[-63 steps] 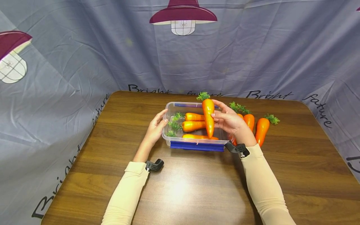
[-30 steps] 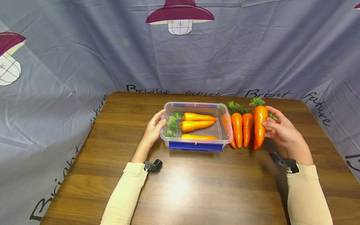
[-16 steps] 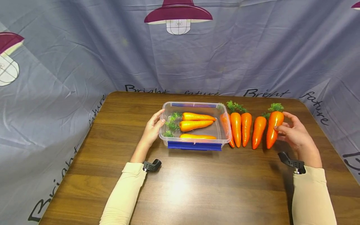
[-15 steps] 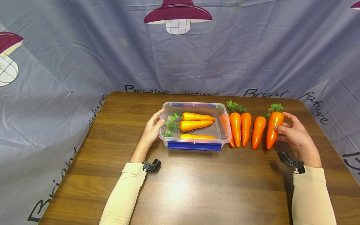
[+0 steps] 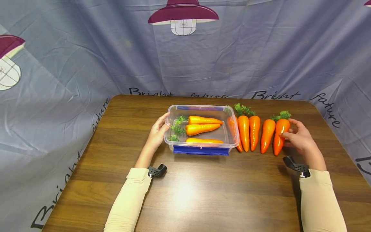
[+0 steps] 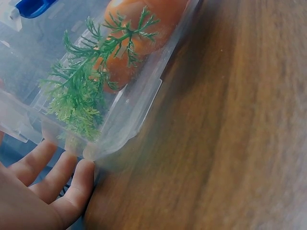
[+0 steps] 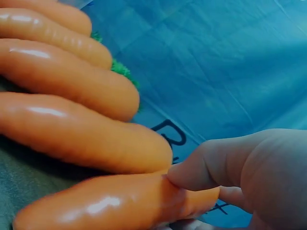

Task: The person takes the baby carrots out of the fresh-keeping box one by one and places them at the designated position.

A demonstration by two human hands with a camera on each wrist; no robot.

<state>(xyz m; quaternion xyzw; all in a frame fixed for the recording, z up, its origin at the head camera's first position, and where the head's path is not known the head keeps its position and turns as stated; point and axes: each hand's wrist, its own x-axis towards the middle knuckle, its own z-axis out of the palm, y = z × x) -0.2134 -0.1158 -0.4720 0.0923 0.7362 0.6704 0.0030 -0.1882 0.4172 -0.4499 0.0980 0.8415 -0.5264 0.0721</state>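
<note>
My right hand (image 5: 301, 140) pinches an orange toy carrot (image 5: 279, 137) with a green leafy top, thumb on its near side and fingers beneath. Its wide end touches or nearly touches the neighbouring carrot (image 7: 86, 134). In the head view it lies at the right end of a row, tip toward me. At the left, my left hand (image 5: 157, 132) holds the end of a clear plastic container (image 5: 201, 145) with blue clips, thumb over the rim and fingertips (image 6: 82, 175) against the outer wall. Inside, 3 lighter orange carrots (image 5: 203, 129) lie sideways, leaves to the left.
Several more carrots (image 5: 244, 133) stand in line between the container and my right hand, the leftmost (image 5: 232, 125) partly seen through the container's wall. All rest on a brown wooden table (image 5: 226, 193). A grey printed curtain (image 5: 246, 58) encloses the back and sides.
My right hand has carried the carrot from above the container to the row's right end, then lowered it and shifted it slightly left against its neighbour. My left hand has stayed at the container.
</note>
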